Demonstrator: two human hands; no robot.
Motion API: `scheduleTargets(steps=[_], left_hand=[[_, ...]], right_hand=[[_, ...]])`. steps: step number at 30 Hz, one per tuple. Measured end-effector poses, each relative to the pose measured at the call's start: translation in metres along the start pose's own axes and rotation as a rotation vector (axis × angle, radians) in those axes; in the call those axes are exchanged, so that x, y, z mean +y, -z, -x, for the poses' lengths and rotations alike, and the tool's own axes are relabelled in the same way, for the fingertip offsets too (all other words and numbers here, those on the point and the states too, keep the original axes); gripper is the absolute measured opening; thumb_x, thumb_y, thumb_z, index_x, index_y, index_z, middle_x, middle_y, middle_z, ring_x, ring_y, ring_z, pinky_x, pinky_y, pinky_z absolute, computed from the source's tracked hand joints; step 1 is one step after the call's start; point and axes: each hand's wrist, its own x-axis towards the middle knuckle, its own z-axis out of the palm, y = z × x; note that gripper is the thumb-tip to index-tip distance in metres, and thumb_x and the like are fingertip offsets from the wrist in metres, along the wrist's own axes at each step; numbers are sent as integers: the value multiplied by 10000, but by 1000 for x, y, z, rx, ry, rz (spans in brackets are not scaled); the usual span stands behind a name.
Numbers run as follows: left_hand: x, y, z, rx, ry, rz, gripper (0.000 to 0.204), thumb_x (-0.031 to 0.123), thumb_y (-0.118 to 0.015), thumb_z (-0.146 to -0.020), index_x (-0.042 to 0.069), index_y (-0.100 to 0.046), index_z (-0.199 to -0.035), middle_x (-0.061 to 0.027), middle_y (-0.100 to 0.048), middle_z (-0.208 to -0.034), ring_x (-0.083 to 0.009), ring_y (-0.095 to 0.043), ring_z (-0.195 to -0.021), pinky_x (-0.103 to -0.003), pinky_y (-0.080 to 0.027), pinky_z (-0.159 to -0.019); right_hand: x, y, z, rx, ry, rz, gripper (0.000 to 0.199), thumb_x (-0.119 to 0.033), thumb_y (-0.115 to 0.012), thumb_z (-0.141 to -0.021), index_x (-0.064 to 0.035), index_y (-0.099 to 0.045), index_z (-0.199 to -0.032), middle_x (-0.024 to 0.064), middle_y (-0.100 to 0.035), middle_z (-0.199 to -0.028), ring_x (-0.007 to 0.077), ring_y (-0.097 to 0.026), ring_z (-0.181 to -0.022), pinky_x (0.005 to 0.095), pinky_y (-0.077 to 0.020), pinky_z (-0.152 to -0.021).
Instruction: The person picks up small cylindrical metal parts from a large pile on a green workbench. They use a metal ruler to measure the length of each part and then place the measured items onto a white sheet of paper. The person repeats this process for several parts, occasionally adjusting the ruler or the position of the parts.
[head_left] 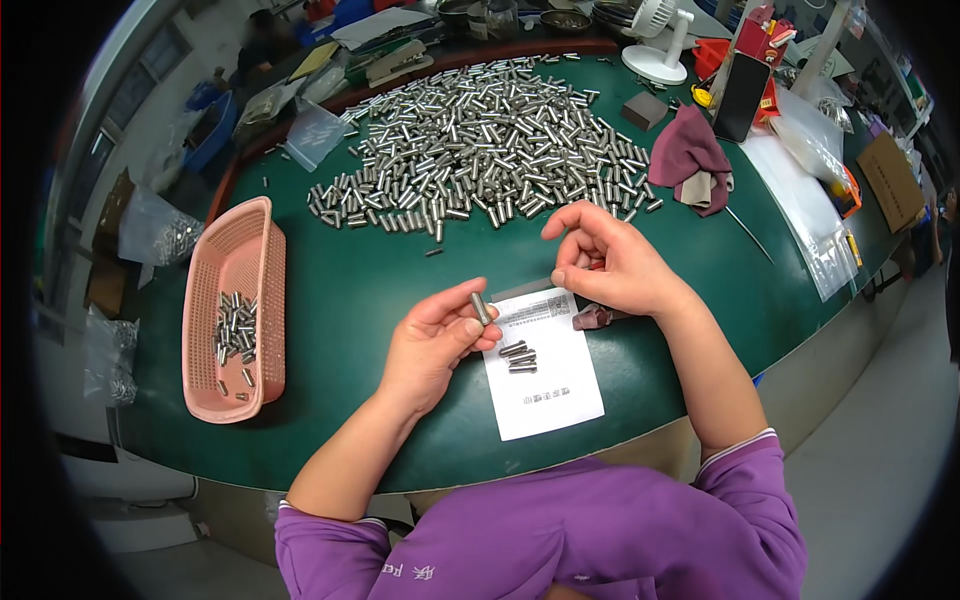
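My left hand [432, 340] pinches a short metal pin [481, 309] between thumb and fingers, over the left edge of a white printed sheet [545, 405]. Several similar pins [518, 357] lie in a small group on that sheet. Above the sheet's far right corner is my right hand [620, 265], its thumb and index finger closed. A bit of red shows among its fingers, and a thin grey strip [522, 291] runs from its fingertips toward the left; what it grips is unclear. A small brownish-red wrapped piece [592, 318] sits just below this hand.
A large heap of metal pins [490, 140] spreads across the far side of the green table [350, 300]. To the left stands a pink basket [270, 350] holding some pins. At the right are a maroon cloth [690, 155], a thin rod [748, 232], plastic bags [800, 215] and a white fan [655, 60].
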Motion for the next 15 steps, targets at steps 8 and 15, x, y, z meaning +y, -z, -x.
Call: scheduleTargets(steps=[8,15], left_hand=[[1,-7,0,12,43,-70,426,-22,-565,-929,-2,-494,-1349,-120,-647,-1061,-171,-665,-915,-267,-568,-815],[1,-9,-1,16,37,-72,401,-14,-570,-930,-10,-515,-1328,-125,-649,-1070,-174,-663,-918,-270,-565,-816]], right_hand=[[-6,-31,-3,-63,118,112,365,7,-644,-817,-37,-489,-1146,-2,-594,-777,40,-549,-708,211,-438,-616],[-7,-33,-3,-89,124,75,351,2,-648,-821,-42,-497,-1134,-15,-576,-768,32,-519,-675,203,-423,-588]])
